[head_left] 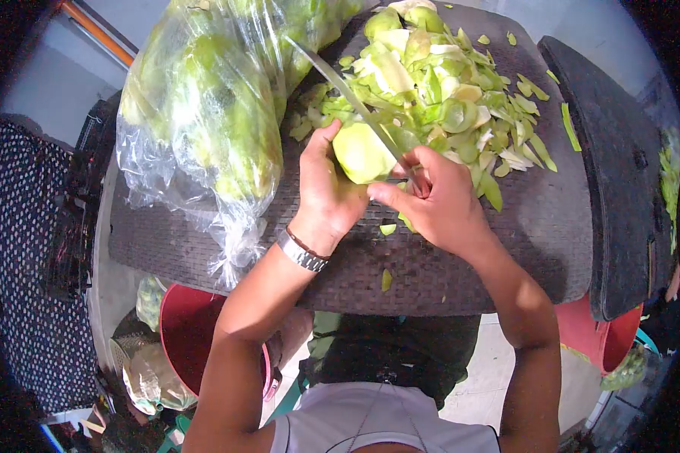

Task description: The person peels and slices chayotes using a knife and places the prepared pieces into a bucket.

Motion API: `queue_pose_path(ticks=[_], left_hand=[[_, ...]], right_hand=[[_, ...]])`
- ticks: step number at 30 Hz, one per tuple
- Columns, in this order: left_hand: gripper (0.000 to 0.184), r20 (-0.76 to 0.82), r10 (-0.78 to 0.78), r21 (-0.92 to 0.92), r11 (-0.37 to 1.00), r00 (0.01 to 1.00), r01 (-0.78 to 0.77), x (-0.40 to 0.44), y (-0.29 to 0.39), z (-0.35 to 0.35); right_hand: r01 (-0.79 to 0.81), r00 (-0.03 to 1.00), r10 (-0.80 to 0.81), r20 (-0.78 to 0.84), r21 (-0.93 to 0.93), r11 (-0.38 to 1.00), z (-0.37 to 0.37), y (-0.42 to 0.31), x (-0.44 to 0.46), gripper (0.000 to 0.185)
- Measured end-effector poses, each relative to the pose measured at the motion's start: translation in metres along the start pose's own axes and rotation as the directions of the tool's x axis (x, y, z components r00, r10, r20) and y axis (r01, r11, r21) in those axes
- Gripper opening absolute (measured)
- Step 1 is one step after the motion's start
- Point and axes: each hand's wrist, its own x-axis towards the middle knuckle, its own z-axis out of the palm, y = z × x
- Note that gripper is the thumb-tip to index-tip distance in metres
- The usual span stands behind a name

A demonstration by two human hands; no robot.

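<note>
My left hand (321, 189), with a metal watch at its wrist, is closed around a mostly peeled green mango (361, 153), thumb along its upper left side. My right hand (449, 200) grips a long-bladed knife (347, 92). The blade slants up and to the left across the mango's right side. Whether the edge is cutting in cannot be made out, and the knife's handle is mostly hidden in my fingers. Just beyond both hands lies a heap of green peels (461, 109). Small scraps rest on the dark woven tabletop (431, 275) near my wrists.
A knotted clear plastic bag (204, 113) full of green mangoes stands left of my hands. A dark chair back (612, 174) borders the table's right side. Below the table edge are a red bucket (185, 332) at left and a red container (608, 332) at right.
</note>
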Motion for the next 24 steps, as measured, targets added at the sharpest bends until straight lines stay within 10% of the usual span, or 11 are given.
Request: queue_pose_path(ticks=[11,24], left_hand=[[0.044,0.072,-0.093,0.218,0.973,0.993,0.076,-0.003,0.005,0.009],[0.064,0.393,-0.069,0.296,0.954,0.917,-0.055,0.003,0.018,-0.018]], right_hand=[[0.000,0.973,0.063,-0.222,0.274,0.962,-0.020,0.015,0.015,0.044],[-0.110,0.994,0.102,0.043,0.323,0.940,-0.054,-0.040,-0.027,0.029]])
